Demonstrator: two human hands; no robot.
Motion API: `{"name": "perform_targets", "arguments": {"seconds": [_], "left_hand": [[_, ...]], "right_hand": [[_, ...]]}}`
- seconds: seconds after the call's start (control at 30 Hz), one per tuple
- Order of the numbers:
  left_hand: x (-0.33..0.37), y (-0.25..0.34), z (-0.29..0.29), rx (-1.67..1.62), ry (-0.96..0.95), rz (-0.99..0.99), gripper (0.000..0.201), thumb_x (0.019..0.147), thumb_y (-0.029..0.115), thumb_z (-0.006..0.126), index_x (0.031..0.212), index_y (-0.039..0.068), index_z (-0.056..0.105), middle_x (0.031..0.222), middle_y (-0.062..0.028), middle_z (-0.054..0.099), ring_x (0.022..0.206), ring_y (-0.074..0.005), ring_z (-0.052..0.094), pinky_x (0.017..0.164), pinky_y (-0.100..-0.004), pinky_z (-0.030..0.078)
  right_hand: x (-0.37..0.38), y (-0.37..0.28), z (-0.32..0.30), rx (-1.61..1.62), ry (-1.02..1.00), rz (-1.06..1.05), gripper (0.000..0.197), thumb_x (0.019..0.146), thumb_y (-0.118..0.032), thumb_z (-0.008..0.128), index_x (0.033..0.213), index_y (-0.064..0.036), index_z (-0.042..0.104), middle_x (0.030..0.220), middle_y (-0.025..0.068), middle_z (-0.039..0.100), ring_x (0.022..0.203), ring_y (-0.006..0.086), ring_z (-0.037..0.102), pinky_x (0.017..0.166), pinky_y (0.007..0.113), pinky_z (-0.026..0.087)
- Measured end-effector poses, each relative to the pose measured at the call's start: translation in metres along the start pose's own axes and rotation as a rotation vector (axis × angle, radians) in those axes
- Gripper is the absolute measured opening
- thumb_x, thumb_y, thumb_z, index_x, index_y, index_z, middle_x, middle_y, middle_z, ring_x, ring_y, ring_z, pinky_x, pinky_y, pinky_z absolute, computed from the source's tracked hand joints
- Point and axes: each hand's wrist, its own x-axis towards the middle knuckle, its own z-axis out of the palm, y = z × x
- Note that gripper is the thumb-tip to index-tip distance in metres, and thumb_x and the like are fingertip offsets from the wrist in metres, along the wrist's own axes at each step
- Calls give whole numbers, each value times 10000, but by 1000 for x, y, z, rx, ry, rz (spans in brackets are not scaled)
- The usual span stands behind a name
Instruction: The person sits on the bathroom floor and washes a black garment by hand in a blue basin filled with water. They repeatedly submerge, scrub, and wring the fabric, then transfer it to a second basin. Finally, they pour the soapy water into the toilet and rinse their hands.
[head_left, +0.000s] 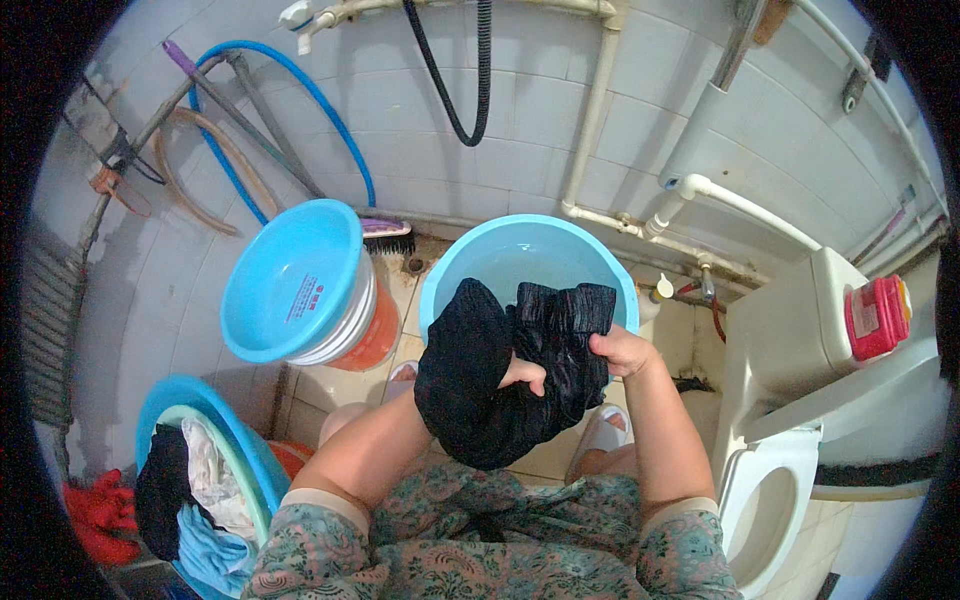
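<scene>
A black garment [560, 370] with a gathered, ribbed-looking edge hangs bunched between my hands, over the near rim of a light blue basin [432, 305] on the floor. My left hand [525, 373] is closed on the cloth near its middle; folds cover most of that hand, and only a thumb and part of a finger show. At the garment's right edge, my right hand [625, 352] pinches the fabric between thumb and fingers. Behind the cloth, the basin appears to hold clear water. What kind of garment it is, I cannot tell.
To the left, a blue basin [330, 255] rests on an orange-and-white bucket [365, 330]. Nearer stands a blue tub [160, 398] of clothes. A purple-backed brush [388, 232] lies by the wall. At right are a toilet [790, 480] and a red container [875, 317].
</scene>
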Motion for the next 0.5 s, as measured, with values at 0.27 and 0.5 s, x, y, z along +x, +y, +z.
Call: {"name": "perform_targets", "arguments": {"seconds": [0.27,0.5], "left_hand": [[3,-6,-4,-182,7,-183,544,746,232,657,1229,33,503,1121,-108,590,995,-211,572,886,-334,449],[19,-13,-14,-535,-235,32,795,808,414,620,1399,45,239,1367,-131,403,1199,-262,463,1017,-407,363]], "right_hand": [[10,0,39,-136,429,-97,448,690,-152,736,1071,16,571,977,111,637,863,218,620,809,360,494],[-8,-40,32,-207,700,-477,343,707,-125,704,995,27,596,888,101,649,762,199,628,718,320,512]]}}
